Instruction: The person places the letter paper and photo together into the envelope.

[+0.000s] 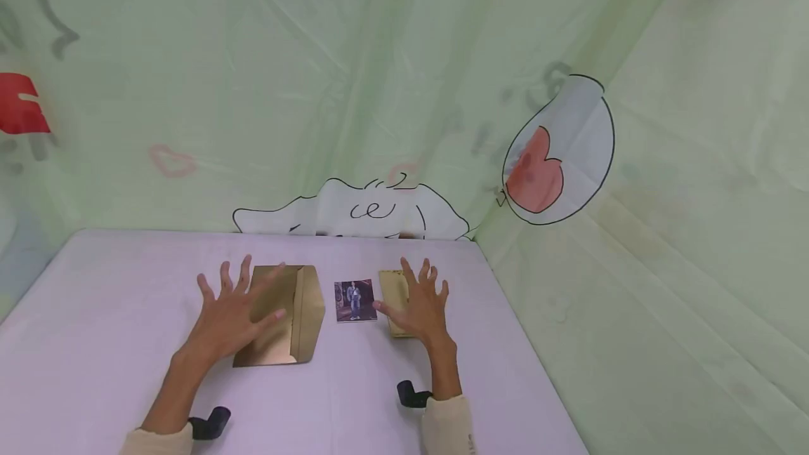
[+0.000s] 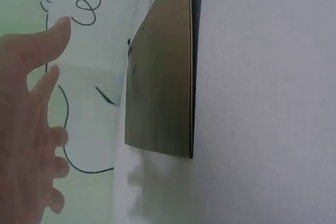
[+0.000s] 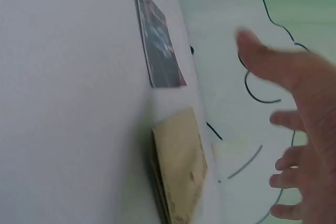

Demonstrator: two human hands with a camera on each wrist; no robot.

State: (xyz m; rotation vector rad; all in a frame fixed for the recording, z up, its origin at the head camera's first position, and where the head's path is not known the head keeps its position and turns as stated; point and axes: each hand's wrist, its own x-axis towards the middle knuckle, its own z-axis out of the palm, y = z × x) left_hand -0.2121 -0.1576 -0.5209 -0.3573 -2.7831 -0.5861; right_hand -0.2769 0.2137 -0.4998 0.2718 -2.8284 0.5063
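My left hand point(image 1: 227, 321), fingers spread, hovers over a gold envelope point(image 1: 308, 314) whose flap points right in the head view. The left wrist view shows a gap between that hand point(image 2: 26, 114) and the envelope point(image 2: 160, 77). My right hand point(image 1: 420, 306) is likewise spread above a folded tan paper piece point(image 1: 393, 290), partly hiding it. Between the two lies a photo print point(image 1: 355, 300) of a standing person. From the right wrist, the photo point(image 3: 160, 45) and the layered tan paper point(image 3: 181, 161) lie on the table, apart from the hand point(image 3: 310, 114). Both hands hold nothing.
A pale table point(image 1: 126, 286) carries these things. Behind it and to the right hangs a light green curtain point(image 1: 221, 90) with printed drawings. Dark wrist-worn pieces point(image 1: 211, 423) stick out beside both sleeves.
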